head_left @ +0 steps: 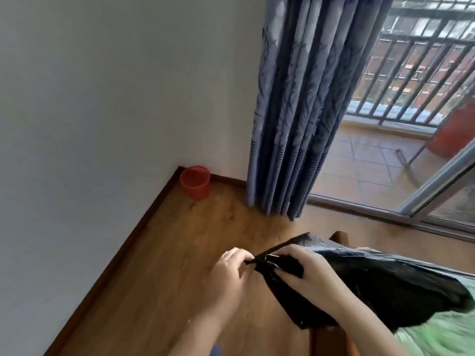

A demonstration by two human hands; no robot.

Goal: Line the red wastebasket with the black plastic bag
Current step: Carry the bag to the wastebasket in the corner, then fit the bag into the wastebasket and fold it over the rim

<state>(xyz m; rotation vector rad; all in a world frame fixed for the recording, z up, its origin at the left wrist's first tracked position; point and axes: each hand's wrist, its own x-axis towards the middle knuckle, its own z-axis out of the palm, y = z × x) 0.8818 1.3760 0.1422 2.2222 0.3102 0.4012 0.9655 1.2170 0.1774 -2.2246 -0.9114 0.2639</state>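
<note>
Overall, the room: plain wall, wood floor, blue curtain beside an open balcony door. Floor level and bare near the corner.

Black plastic bag: held low at frame right, draped over a green-covered surface. Judged thin, light, limp and slippery; layers likely cling. Best taken at the mouth edge and rubbed apart.

Red wastebasket: upright in the corner, well apart from the bag, unlined; looks light and easily tipped.

Right hand: fingers clamped on the bag's edge. Left hand: fingertips pinched together on the bag's corner.
</note>
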